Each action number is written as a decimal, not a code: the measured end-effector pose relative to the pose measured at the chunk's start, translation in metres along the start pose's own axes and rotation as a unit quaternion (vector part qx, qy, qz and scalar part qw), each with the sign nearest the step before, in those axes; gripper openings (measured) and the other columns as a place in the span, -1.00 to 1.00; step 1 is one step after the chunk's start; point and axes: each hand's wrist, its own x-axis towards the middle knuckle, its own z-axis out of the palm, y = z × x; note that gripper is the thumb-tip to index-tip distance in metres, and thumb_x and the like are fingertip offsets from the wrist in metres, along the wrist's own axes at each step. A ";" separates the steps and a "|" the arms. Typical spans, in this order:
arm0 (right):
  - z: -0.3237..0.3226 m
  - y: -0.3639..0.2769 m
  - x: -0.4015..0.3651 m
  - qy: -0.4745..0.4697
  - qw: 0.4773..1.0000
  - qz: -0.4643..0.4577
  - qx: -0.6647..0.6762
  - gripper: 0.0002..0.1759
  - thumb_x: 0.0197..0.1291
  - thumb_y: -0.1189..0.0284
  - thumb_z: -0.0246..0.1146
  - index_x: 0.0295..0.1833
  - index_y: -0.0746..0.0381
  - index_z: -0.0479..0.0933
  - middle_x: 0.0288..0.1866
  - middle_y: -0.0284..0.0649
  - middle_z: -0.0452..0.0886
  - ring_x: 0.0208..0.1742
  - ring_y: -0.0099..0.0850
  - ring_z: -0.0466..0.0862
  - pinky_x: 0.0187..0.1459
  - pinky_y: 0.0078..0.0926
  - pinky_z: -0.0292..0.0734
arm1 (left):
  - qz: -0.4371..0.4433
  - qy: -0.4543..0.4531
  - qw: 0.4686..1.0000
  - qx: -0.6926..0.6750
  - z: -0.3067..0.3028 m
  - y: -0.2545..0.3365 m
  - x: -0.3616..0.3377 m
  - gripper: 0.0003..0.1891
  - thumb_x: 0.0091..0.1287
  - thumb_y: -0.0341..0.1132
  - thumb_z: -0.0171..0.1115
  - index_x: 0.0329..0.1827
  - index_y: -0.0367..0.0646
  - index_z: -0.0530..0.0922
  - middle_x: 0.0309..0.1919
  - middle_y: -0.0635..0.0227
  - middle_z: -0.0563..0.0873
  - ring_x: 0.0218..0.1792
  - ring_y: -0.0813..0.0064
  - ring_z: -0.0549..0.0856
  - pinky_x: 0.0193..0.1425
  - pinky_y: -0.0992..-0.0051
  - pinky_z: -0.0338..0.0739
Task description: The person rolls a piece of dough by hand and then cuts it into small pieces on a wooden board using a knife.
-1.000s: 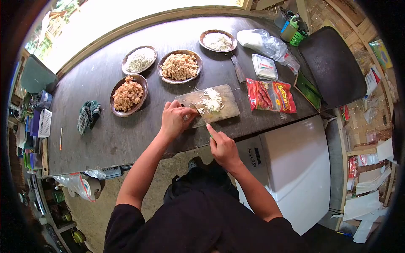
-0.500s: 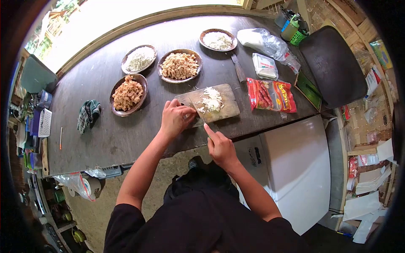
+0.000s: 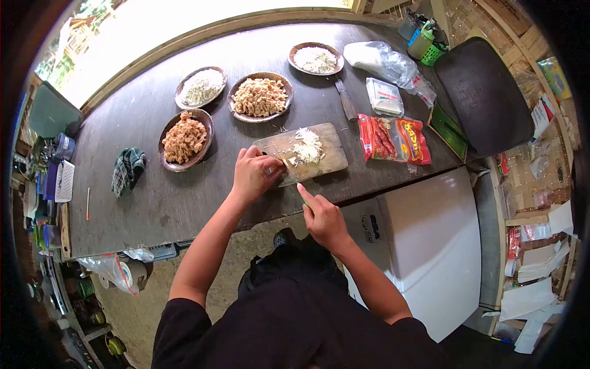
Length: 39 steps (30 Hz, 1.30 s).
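Note:
A wooden cutting board lies near the table's front edge, with a pile of pale, thinly sliced pieces on it. My right hand grips a knife by its handle, the blade reaching over the board toward my left fingers. On the board's left part, my left hand has its fingers curled and pressed together beside the blade. Whatever lies beneath those fingers is hidden. A few loose slivers are scattered around the pile.
Beyond the board stand bowls of brown crumbly pieces and lighter chunks, plus plates of white shreds. A second knife, a red sausage packet and plastic bags are rightward. A checked cloth lies left.
My right hand and the knife have shifted very slightly, and the blade shows less clearly over the board. My left hand stays nearly in place; the whole view has moved a little.

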 end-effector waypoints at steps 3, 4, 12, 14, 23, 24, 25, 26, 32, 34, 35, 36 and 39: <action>0.004 0.000 0.004 0.002 1.000 0.002 -0.024 -0.40 0.42 0.45 0.20 0.57 0.03 0.46 -0.32 -0.04 0.55 -0.36 0.05 0.69 -0.30 0.01 0.62 | -0.008 0.006 1.000 0.005 0.004 -0.001 0.000 -0.89 0.09 -0.17 0.59 -0.33 0.15 0.85 -0.35 0.62 0.86 -0.22 0.48 0.65 0.02 0.42 0.45; 0.006 0.000 0.006 0.003 0.999 0.003 -0.034 -0.40 0.42 0.45 0.20 0.57 0.03 0.46 -0.32 -0.04 0.55 -0.38 0.06 0.68 -0.31 0.02 0.62 | -0.009 0.006 1.000 0.007 0.003 -0.001 -0.001 -0.89 0.09 -0.17 0.59 -0.33 0.15 0.85 -0.35 0.62 0.86 -0.22 0.48 0.65 0.02 0.42 0.45; -0.003 -0.006 0.006 0.008 1.000 0.013 -0.017 -0.40 0.41 0.47 0.22 0.56 0.04 0.47 -0.33 -0.04 0.54 -0.34 0.05 0.67 -0.29 0.00 0.59 | 0.034 0.021 0.999 -0.003 -0.004 0.003 0.002 -0.89 0.09 -0.20 0.59 -0.33 0.13 0.85 -0.27 0.67 0.88 -0.14 0.44 0.63 0.04 0.40 0.48; -0.005 -0.007 0.002 0.009 1.000 0.018 -0.003 -0.40 0.39 0.48 0.24 0.54 0.04 0.48 -0.33 -0.04 0.54 -0.30 0.04 0.66 -0.25 -0.02 0.57 | 0.033 0.016 0.999 -0.002 -0.001 -0.001 0.001 -0.88 0.08 -0.20 0.59 -0.32 0.12 0.85 -0.25 0.66 0.88 -0.14 0.44 0.63 0.05 0.40 0.48; 0.008 0.001 0.003 0.000 1.000 -0.001 -0.017 -0.39 0.43 0.45 0.19 0.59 0.05 0.42 -0.32 -0.03 0.54 -0.35 0.06 0.68 -0.27 0.02 0.62 | 0.015 0.004 1.000 -0.011 -0.003 -0.001 0.002 -0.87 0.07 -0.19 0.60 -0.31 0.16 0.85 -0.29 0.65 0.88 -0.19 0.46 0.63 0.01 0.41 0.46; 0.007 0.000 0.006 -0.005 1.000 0.005 -0.021 -0.39 0.44 0.45 0.19 0.59 0.04 0.42 -0.31 -0.02 0.54 -0.34 0.06 0.68 -0.28 0.03 0.63 | 0.010 -0.001 1.000 -0.006 -0.004 0.000 0.002 -0.87 0.07 -0.18 0.60 -0.31 0.17 0.86 -0.30 0.65 0.88 -0.20 0.47 0.62 0.00 0.42 0.45; 0.006 0.000 0.007 -0.009 1.000 0.011 -0.026 -0.38 0.44 0.44 0.19 0.60 0.04 0.42 -0.31 -0.02 0.54 -0.34 0.06 0.69 -0.28 0.03 0.63 | 0.011 -0.001 1.000 -0.006 -0.004 0.000 0.002 -0.87 0.07 -0.18 0.60 -0.31 0.17 0.86 -0.30 0.65 0.88 -0.20 0.47 0.62 0.00 0.42 0.45; 0.006 0.000 0.007 -0.007 1.000 0.011 -0.026 -0.38 0.44 0.44 0.19 0.60 0.04 0.42 -0.31 -0.02 0.54 -0.34 0.06 0.69 -0.28 0.03 0.63 | 0.014 -0.002 1.000 0.000 -0.003 -0.001 0.002 -0.87 0.09 -0.17 0.60 -0.31 0.18 0.86 -0.31 0.65 0.87 -0.21 0.47 0.62 0.00 0.42 0.44; 0.002 -0.001 0.002 0.003 1.000 0.005 -0.011 -0.40 0.44 0.44 0.18 0.58 0.05 0.43 -0.31 -0.02 0.55 -0.34 0.07 0.68 -0.27 0.04 0.62 | 0.013 -0.004 1.000 0.004 -0.002 -0.004 0.000 -0.89 0.13 -0.15 0.57 -0.30 0.16 0.85 -0.31 0.65 0.87 -0.19 0.46 0.62 0.01 0.41 0.44; 0.003 -0.001 -0.001 0.005 1.000 -0.003 0.005 -0.40 0.44 0.44 0.18 0.58 0.06 0.44 -0.32 -0.01 0.54 -0.34 0.07 0.68 -0.28 0.04 0.62 | 0.013 -0.010 1.000 0.007 -0.002 -0.003 0.000 -0.89 0.15 -0.15 0.55 -0.30 0.15 0.84 -0.30 0.64 0.86 -0.16 0.45 0.62 0.01 0.40 0.44; 0.003 -0.002 -0.001 0.004 1.000 -0.003 0.005 -0.40 0.44 0.44 0.18 0.58 0.06 0.44 -0.32 -0.01 0.54 -0.34 0.07 0.68 -0.28 0.04 0.62 | 0.013 -0.011 1.000 0.006 -0.003 -0.003 0.001 -0.89 0.15 -0.15 0.55 -0.30 0.15 0.84 -0.29 0.63 0.87 -0.16 0.44 0.62 0.02 0.40 0.44; 0.002 -0.003 -0.001 -0.002 1.000 0.001 0.006 -0.40 0.44 0.44 0.18 0.58 0.06 0.44 -0.32 -0.01 0.55 -0.33 0.07 0.68 -0.27 0.04 0.62 | 0.013 -0.012 1.000 0.006 -0.004 -0.003 0.001 -0.89 0.16 -0.14 0.54 -0.29 0.14 0.84 -0.28 0.63 0.87 -0.15 0.44 0.62 0.02 0.39 0.44; 0.005 -0.003 0.001 -0.003 1.000 0.003 0.003 -0.41 0.44 0.44 0.18 0.58 0.06 0.44 -0.32 -0.01 0.55 -0.34 0.07 0.68 -0.27 0.04 0.62 | 0.007 -0.016 1.000 -0.004 -0.003 -0.003 0.001 -0.88 0.15 -0.14 0.55 -0.29 0.14 0.85 -0.30 0.63 0.87 -0.16 0.44 0.62 0.02 0.39 0.44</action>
